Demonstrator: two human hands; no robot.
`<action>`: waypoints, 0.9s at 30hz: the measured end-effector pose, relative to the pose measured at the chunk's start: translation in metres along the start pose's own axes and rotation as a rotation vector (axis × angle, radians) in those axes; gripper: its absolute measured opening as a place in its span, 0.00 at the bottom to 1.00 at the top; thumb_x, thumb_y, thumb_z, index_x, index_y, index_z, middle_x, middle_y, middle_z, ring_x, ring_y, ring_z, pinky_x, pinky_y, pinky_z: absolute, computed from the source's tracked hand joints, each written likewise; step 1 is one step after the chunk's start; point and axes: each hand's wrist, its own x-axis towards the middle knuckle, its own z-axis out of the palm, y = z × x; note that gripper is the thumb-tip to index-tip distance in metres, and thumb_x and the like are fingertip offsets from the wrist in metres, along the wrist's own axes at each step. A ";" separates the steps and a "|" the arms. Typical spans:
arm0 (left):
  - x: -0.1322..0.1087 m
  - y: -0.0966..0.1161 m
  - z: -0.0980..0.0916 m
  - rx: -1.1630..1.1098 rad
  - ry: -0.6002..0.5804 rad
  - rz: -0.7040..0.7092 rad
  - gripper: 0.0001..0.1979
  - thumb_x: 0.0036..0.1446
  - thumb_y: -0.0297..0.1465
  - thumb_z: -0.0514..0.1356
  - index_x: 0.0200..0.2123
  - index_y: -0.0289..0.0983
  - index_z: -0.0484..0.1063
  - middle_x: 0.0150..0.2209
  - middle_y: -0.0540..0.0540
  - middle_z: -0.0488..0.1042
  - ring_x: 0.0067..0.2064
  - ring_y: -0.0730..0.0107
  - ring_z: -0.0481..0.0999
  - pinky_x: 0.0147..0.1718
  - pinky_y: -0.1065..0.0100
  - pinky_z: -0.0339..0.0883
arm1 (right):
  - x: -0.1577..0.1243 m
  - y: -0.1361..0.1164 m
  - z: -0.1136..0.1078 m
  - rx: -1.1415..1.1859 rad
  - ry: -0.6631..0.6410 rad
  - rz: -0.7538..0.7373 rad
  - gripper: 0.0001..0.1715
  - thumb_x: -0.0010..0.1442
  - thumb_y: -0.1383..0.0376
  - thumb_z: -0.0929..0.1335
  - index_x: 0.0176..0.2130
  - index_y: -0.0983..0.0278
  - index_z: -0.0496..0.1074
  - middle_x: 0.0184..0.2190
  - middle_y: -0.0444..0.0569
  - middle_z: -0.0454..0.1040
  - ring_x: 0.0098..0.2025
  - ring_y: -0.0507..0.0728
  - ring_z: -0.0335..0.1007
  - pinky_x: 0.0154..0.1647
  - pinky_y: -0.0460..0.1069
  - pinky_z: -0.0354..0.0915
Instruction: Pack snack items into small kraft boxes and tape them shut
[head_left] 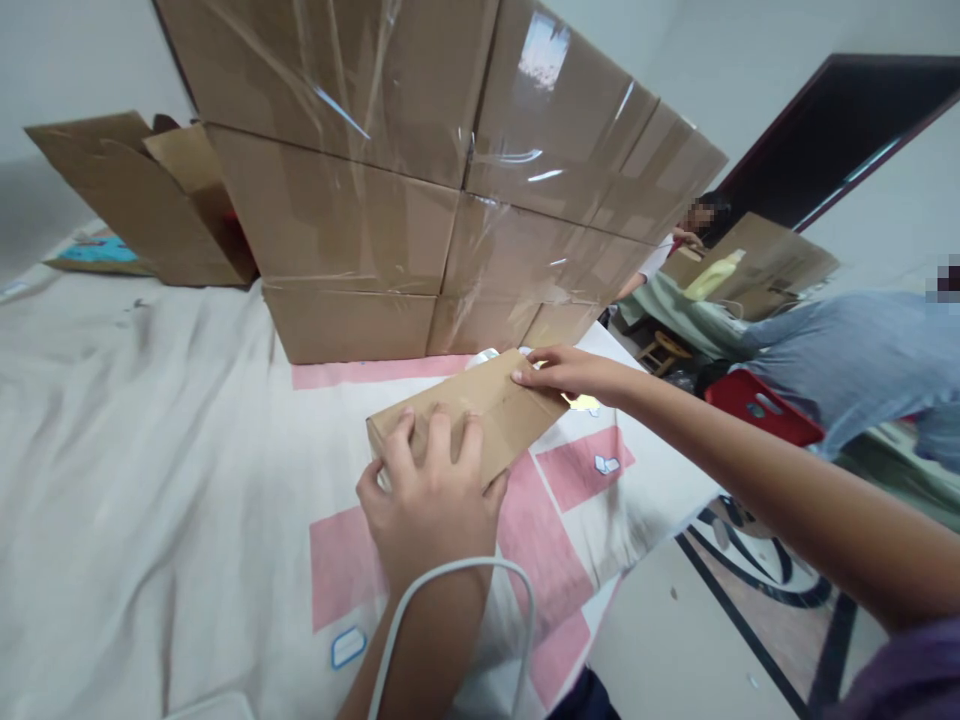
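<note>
A small flat brown cardboard box (480,405) lies on a cloth-covered surface (150,450) in front of me. My left hand (427,495) rests on its near end, fingers curled over the top edge and gripping it. At the far right corner of the box, my right hand (570,372) pinches the edge with its fingertips. A white cable (450,575) loops over my left wrist.
A tall stack of taped cardboard cartons (420,170) stands just behind the small box. An open carton (142,195) sits at the back left. To the right, other people work among boxes, a yellow bottle (716,275) and a red tray (761,405). The surface's edge drops to tiled floor (675,640).
</note>
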 end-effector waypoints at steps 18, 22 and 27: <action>0.000 -0.003 -0.001 0.071 0.029 0.036 0.22 0.66 0.44 0.55 0.60 0.49 0.69 0.63 0.47 0.72 0.64 0.44 0.64 0.45 0.45 0.65 | 0.031 0.041 0.005 0.591 -0.460 -0.236 0.28 0.55 0.57 0.77 0.52 0.66 0.75 0.45 0.54 0.82 0.44 0.56 0.79 0.47 0.47 0.73; -0.001 -0.009 0.001 0.108 0.047 0.101 0.21 0.65 0.44 0.56 0.59 0.49 0.71 0.63 0.51 0.72 0.63 0.46 0.65 0.43 0.47 0.66 | 0.026 0.058 -0.001 0.637 -0.589 -0.280 0.30 0.56 0.59 0.77 0.56 0.66 0.74 0.49 0.54 0.80 0.46 0.55 0.79 0.51 0.48 0.71; 0.001 -0.013 0.001 0.173 0.091 0.163 0.22 0.64 0.44 0.57 0.59 0.47 0.72 0.61 0.49 0.74 0.61 0.45 0.67 0.39 0.49 0.65 | 0.027 0.067 0.005 0.719 -0.551 -0.286 0.28 0.58 0.61 0.75 0.57 0.65 0.73 0.53 0.54 0.78 0.49 0.54 0.77 0.52 0.47 0.69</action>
